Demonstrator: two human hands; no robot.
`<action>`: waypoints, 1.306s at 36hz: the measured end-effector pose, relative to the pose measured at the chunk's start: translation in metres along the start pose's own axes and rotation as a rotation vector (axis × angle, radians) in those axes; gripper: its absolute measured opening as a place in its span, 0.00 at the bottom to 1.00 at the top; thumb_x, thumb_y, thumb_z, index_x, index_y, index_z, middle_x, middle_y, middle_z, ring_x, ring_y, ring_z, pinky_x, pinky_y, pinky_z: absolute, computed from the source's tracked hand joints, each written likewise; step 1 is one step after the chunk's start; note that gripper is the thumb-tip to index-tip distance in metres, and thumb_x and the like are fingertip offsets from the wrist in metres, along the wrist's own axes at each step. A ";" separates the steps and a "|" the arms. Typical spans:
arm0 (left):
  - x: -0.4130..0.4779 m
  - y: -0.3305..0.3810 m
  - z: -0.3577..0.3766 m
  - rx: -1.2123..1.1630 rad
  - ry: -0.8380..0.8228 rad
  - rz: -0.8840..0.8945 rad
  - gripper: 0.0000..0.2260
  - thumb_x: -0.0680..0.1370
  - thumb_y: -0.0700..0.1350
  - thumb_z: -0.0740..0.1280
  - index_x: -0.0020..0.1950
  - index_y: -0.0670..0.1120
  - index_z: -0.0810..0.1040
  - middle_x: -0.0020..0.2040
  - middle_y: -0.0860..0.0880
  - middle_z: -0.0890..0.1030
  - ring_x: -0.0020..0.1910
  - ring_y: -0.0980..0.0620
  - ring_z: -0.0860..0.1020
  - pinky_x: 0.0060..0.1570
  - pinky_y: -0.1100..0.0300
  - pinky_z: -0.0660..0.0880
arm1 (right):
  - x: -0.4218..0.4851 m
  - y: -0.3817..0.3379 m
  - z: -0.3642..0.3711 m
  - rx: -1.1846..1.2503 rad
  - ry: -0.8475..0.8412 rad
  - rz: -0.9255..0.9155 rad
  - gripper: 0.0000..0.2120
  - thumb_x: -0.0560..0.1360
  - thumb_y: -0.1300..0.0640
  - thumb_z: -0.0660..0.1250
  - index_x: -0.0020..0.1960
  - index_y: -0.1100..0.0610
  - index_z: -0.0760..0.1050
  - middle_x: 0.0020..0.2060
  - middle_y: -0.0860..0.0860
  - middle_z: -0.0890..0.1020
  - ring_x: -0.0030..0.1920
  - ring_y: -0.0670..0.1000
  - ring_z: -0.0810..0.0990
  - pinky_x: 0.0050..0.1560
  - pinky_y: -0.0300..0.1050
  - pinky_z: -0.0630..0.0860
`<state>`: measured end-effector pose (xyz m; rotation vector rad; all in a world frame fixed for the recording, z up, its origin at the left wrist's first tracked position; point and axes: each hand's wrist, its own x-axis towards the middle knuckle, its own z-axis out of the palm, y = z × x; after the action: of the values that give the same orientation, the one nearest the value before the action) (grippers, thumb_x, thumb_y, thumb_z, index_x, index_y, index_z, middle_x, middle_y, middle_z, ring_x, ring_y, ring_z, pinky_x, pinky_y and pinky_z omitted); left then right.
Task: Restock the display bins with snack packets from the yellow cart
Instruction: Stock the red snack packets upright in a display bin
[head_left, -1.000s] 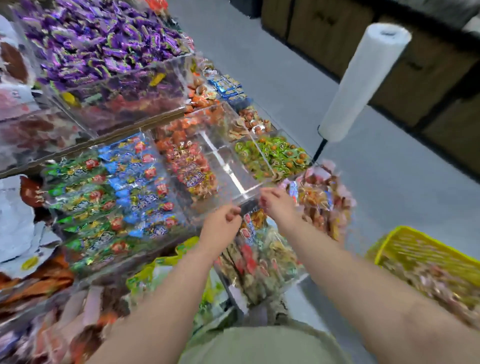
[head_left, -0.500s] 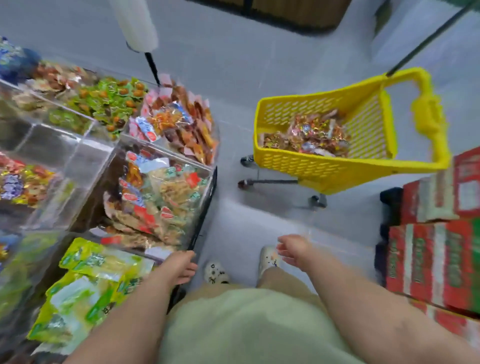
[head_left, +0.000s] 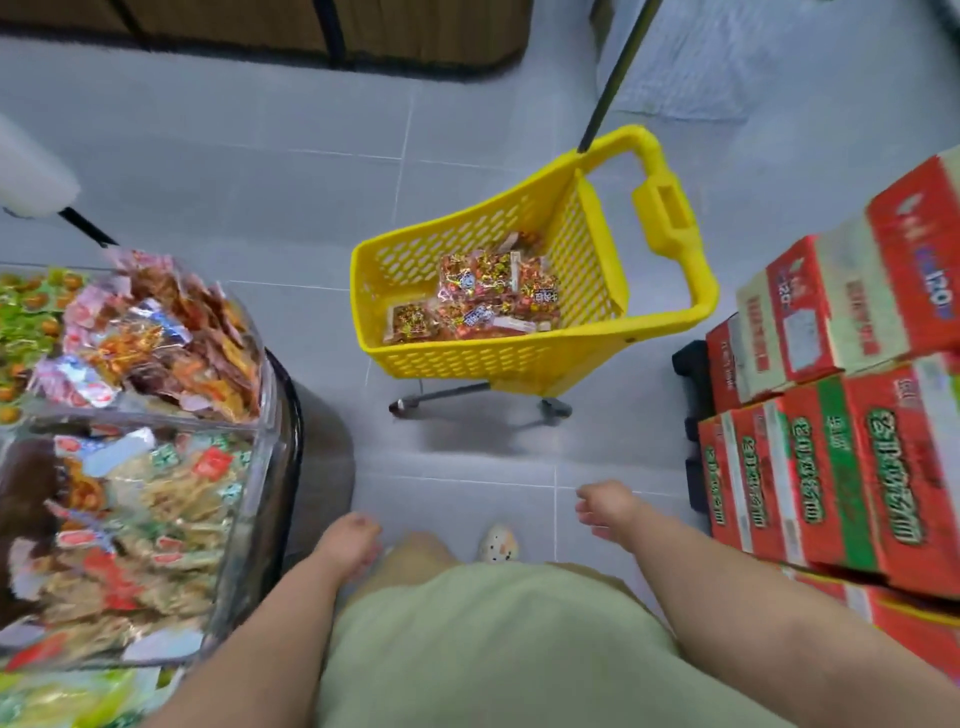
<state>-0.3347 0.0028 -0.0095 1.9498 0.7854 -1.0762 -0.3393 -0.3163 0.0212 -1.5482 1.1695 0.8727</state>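
Yellow cart on grey tiled floor

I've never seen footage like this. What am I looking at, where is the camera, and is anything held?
No machine here: a person wears one camera on the head, looking forward and down, so everything is seen from above. The left hand and right hand hang loose and hold nothing. On the floor ahead stands a yellow cart with snack packets in it. To the left are clear display bins heaped with packets; to the right, stacked red boxes.
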 end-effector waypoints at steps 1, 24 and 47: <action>-0.001 0.007 0.001 0.010 -0.014 0.007 0.12 0.80 0.38 0.58 0.36 0.45 0.69 0.33 0.45 0.72 0.27 0.50 0.68 0.25 0.66 0.63 | 0.001 -0.009 -0.004 0.005 -0.001 -0.016 0.09 0.78 0.62 0.58 0.39 0.56 0.65 0.31 0.53 0.69 0.30 0.49 0.67 0.32 0.39 0.59; 0.111 0.214 -0.110 0.083 -0.062 0.042 0.05 0.81 0.41 0.58 0.48 0.41 0.71 0.39 0.43 0.74 0.30 0.50 0.70 0.30 0.63 0.64 | 0.053 -0.161 0.019 0.039 -0.003 0.015 0.07 0.80 0.58 0.56 0.45 0.56 0.69 0.37 0.51 0.74 0.34 0.46 0.72 0.36 0.40 0.66; 0.198 0.336 -0.089 -0.131 -0.036 -0.090 0.08 0.81 0.45 0.62 0.56 0.41 0.74 0.47 0.42 0.79 0.44 0.46 0.77 0.43 0.56 0.73 | 0.183 -0.341 -0.008 -0.109 0.065 -0.095 0.18 0.77 0.61 0.61 0.66 0.63 0.71 0.60 0.61 0.77 0.58 0.61 0.78 0.53 0.49 0.75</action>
<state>0.0571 -0.0682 -0.0435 1.7958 0.9079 -1.0821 0.0389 -0.3496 -0.0525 -1.7175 1.0999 0.8400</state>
